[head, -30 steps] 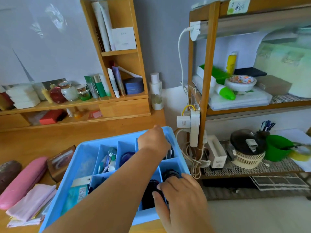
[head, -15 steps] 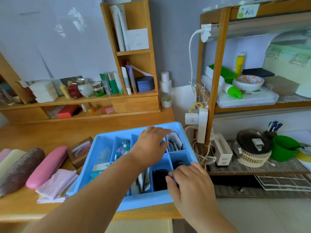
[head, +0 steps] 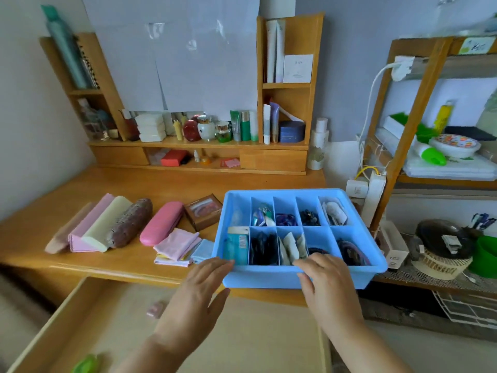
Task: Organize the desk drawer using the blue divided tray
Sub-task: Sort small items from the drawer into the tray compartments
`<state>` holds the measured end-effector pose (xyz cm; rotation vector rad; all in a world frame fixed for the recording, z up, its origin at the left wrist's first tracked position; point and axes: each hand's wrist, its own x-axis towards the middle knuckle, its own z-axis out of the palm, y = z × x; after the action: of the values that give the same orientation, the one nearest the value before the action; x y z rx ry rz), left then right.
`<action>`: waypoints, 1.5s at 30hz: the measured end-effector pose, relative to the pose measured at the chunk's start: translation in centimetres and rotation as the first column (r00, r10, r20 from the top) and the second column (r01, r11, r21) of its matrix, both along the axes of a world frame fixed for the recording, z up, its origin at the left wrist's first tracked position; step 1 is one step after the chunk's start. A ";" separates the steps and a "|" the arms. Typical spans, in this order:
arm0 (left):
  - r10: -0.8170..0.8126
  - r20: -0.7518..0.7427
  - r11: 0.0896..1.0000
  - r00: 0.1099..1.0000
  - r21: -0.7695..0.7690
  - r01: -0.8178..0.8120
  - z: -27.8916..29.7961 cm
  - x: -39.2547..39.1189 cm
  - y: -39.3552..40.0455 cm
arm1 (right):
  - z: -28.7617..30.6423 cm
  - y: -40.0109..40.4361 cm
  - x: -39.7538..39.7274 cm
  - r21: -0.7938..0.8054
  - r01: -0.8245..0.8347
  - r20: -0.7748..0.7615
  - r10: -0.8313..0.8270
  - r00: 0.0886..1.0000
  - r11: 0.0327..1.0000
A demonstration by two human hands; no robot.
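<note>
Wooden worktop (head: 113,265), open drawer (head: 269,332) below its front edge. Since half a second ago both hands have left the compartments: left hand (head: 199,289) and right hand (head: 329,281) now sit at the near wall of the blue divided tray (head: 375,251), fingers extended, gripping nothing. Sorting looks done; likely next is lifting it into the drawer. Tray is rigid smooth plastic, on the worktop's right end, compartments filled.

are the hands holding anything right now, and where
Nothing is gripped. The left hand and right hand lie open at the tray's near rim.
</note>
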<state>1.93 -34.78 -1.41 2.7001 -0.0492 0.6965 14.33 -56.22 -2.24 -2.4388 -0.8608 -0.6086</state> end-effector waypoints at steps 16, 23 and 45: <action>0.089 0.042 0.988 0.995 -0.133 -0.083 -2.9 -4.5 2.8 | -0.5 2.2 -4.8 -0.055 -0.102 0.172 0.110 0.979 0.993; 0.289 -0.628 0.868 0.722 -0.146 -0.474 -10.2 -11.8 6.5 | -6.4 5.9 -10.0 -0.359 -0.565 -0.441 0.398 0.804 0.743; 0.258 -0.734 0.760 0.628 -0.247 -0.601 -11.8 -10.7 13.4 | -12.6 11.9 -12.4 0.102 -0.257 -0.946 0.173 0.275 0.961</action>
<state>-8.76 -21.37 -13.18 2.2948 0.8956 -0.1981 1.92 -44.33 -14.85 -2.0673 -0.6098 0.9961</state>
